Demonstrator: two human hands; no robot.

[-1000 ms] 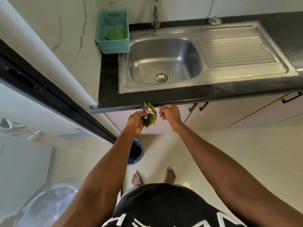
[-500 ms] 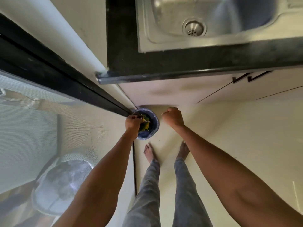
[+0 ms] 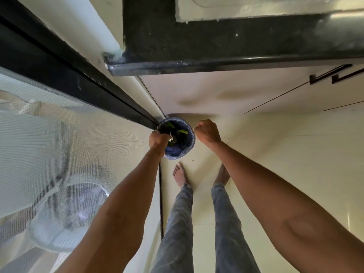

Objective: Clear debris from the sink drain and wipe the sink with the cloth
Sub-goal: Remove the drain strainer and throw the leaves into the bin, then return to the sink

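My left hand (image 3: 158,141) hangs over the left rim of a small blue bin (image 3: 180,152) on the floor, back of the hand toward me, fingers curled and mostly hidden. A pale scrap shows at the fingertips. Green leafy debris (image 3: 182,132) sits inside the bin's dark opening, apart from the fingers. My right hand (image 3: 207,132) is a closed fist just right of the bin, holding nothing. Only the steel front rim of the sink (image 3: 256,8) shows at the top edge. The drain and the cloth are out of view.
The black counter edge (image 3: 216,46) juts out overhead. Pale cabinet doors (image 3: 216,91) with dark handles (image 3: 331,75) stand behind the bin. A dark door frame (image 3: 78,79) and mesh screen (image 3: 49,144) run along the left. My bare feet (image 3: 180,175) stand on the pale floor.
My view dropped from the sink down to the floor bin. My left hand carried the green debris down over the bin, and the leaves now sit inside it, away from my fingers.
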